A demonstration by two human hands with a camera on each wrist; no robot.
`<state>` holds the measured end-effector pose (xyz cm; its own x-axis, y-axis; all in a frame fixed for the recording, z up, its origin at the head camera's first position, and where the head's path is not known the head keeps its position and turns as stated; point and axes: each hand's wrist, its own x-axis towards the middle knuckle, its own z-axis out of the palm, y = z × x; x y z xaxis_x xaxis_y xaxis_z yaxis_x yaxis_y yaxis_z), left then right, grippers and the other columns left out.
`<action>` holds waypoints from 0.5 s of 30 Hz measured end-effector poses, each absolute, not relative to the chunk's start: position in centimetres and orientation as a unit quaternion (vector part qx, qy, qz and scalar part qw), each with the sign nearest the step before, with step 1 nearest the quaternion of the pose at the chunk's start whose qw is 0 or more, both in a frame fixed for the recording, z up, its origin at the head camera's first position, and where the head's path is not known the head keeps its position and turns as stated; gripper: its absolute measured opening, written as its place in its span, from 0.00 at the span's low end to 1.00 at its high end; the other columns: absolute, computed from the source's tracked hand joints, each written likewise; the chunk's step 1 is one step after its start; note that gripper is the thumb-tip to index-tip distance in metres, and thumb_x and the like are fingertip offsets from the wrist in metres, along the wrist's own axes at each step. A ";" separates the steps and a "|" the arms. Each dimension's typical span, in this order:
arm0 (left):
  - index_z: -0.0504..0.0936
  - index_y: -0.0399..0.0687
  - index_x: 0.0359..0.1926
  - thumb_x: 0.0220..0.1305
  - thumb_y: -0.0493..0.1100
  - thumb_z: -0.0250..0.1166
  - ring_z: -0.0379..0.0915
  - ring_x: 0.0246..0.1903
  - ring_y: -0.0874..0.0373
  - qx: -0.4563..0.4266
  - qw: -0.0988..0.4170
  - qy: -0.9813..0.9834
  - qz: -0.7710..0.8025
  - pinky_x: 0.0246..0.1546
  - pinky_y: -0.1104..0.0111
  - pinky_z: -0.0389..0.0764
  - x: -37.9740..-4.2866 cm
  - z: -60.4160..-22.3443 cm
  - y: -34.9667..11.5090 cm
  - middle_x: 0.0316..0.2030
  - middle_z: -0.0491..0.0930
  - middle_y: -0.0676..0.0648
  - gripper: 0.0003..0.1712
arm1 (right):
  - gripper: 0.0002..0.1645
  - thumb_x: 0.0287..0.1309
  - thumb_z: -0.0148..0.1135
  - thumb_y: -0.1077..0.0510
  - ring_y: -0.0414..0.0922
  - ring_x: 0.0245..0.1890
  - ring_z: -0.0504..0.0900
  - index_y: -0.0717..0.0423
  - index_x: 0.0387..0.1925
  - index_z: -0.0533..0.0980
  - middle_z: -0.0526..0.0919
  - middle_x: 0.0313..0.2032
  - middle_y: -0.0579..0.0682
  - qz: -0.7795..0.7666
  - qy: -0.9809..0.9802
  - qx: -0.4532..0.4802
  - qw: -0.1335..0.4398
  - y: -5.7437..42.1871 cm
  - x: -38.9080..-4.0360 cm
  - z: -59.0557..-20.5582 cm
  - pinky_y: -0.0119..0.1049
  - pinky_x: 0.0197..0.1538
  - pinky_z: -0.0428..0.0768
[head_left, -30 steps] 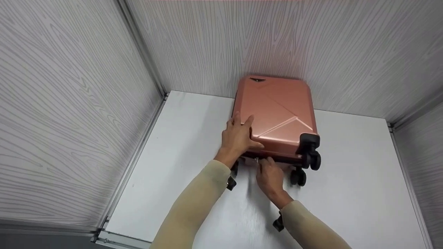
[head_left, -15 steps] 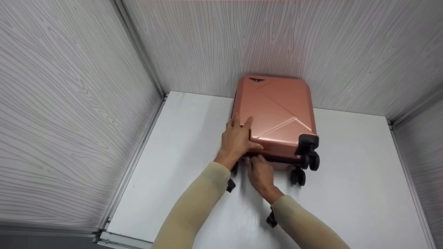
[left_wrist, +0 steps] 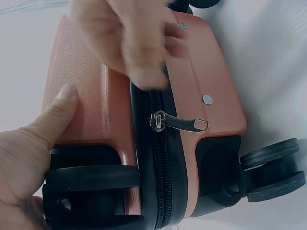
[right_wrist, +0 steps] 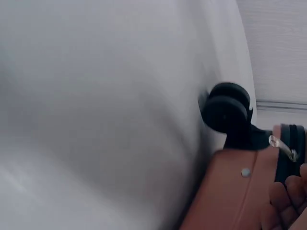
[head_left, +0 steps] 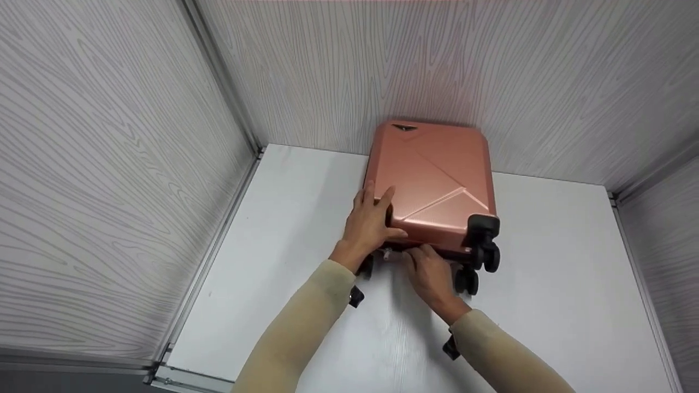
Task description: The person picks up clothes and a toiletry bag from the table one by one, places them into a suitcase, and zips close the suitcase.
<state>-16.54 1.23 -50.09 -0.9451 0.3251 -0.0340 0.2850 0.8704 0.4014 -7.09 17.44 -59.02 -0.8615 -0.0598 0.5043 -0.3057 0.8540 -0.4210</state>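
A rose-pink hard-shell suitcase [head_left: 431, 169] lies flat with its wheeled end toward me. My left hand [head_left: 365, 225] rests with spread fingers on its near left corner, thumb [left_wrist: 55, 115] against the end face. Beside the zipper, my right hand [head_left: 431, 275] is at the near end; it is blurred in the left wrist view, with thumb extended and the other fingers loosely bent. The metal zipper pull [left_wrist: 184, 124] sits apart from that hand, close to the left corner. In the right wrist view, bent fingers [right_wrist: 292, 189] appear beside the zipper tape, below the pull.
Black twin wheels [head_left: 485, 255] stick out from the suitcase's near end. Beneath it is a white surface [head_left: 557, 273], bounded by a wood-grain back panel [head_left: 327, 71] touching or close to the suitcase, and a left side panel [head_left: 109, 180] with metal edging.
My right hand moved left along the zipper with the pull, then let go of it and shifted back right. The pull stays near the left corner. My left hand remains on the suitcase.
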 end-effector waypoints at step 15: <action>0.90 0.48 0.43 0.72 0.40 0.68 0.82 0.48 0.56 0.262 -0.305 0.862 0.309 0.54 0.67 0.83 -8.8 -54.5 1.8 0.44 0.87 0.51 0.05 | 0.14 0.70 0.68 0.57 0.58 0.41 0.79 0.62 0.51 0.81 0.80 0.40 0.58 0.135 -0.900 0.208 0.359 22.7 -10.1 -53.6 0.53 0.42 0.76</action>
